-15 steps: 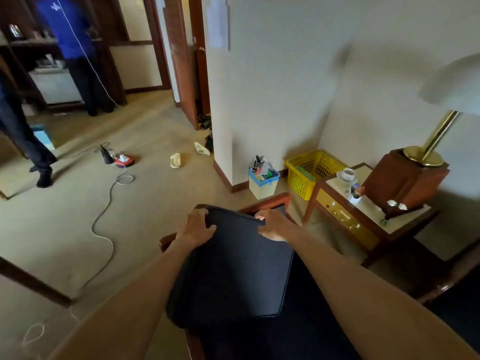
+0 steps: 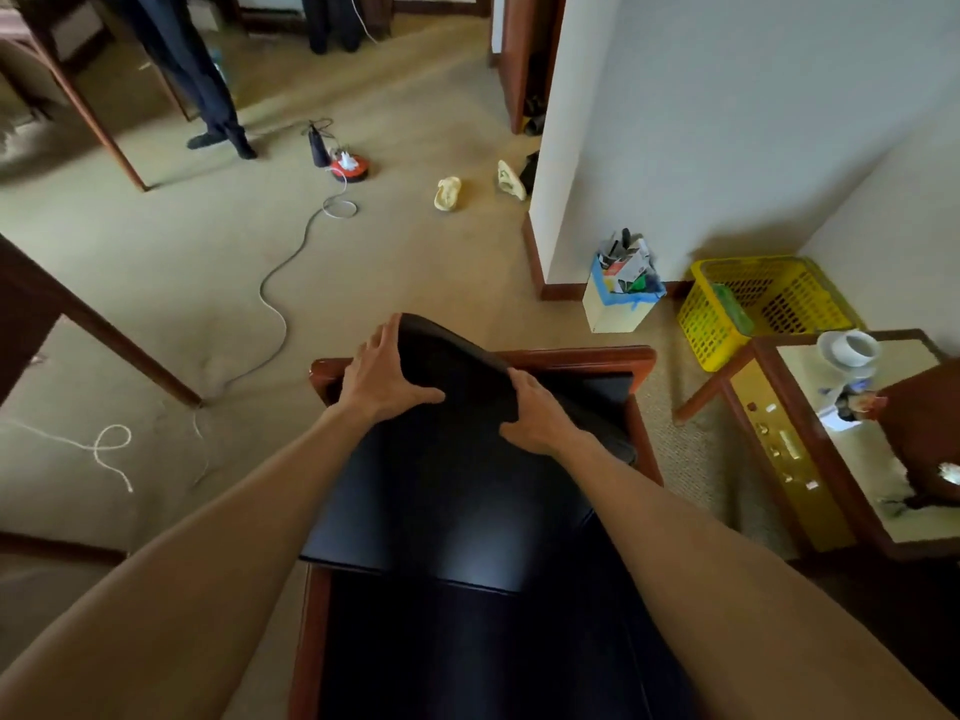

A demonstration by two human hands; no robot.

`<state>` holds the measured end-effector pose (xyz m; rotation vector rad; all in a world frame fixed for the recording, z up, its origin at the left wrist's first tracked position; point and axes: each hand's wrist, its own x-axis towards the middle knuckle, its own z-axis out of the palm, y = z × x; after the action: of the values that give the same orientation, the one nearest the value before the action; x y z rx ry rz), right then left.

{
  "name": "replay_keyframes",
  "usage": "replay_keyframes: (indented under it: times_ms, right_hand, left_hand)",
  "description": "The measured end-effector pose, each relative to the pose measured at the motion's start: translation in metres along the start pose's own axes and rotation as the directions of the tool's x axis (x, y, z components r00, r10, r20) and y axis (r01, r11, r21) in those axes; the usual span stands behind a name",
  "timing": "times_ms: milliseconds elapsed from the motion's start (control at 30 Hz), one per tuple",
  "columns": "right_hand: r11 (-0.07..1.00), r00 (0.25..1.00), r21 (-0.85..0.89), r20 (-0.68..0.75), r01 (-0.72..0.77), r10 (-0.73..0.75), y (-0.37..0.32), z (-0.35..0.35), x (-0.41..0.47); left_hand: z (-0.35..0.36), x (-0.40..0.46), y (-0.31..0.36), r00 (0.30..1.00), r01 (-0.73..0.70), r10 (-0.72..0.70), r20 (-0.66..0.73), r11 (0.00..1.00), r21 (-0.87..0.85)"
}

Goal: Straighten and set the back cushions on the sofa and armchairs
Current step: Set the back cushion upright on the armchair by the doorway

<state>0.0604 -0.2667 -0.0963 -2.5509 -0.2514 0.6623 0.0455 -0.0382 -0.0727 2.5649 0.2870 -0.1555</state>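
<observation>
The back cushion leans askew in the armchair, its top edge against the wooden back rail, skewed toward the chair's left corner. The left hand grips the raised left top corner, fingers spread; the right hand pinches the top edge. It looks soft, bulky, smooth-skinned and probably slippery, so the corners suit holding. There is open room at the rail's right end; the side table stands near.
</observation>
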Motion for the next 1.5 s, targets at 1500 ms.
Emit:
replay_keyframes:
  times_ms: [1500]
  right_hand:
    - [0.88, 0.962, -0.41, -0.027, 0.239, -0.273, 0.043, 0.04, -0.085]
  left_hand:
    - [0.035, -0.15, -0.08, 0.995, 0.096, -0.094, 0.024, 0.989, -0.116]
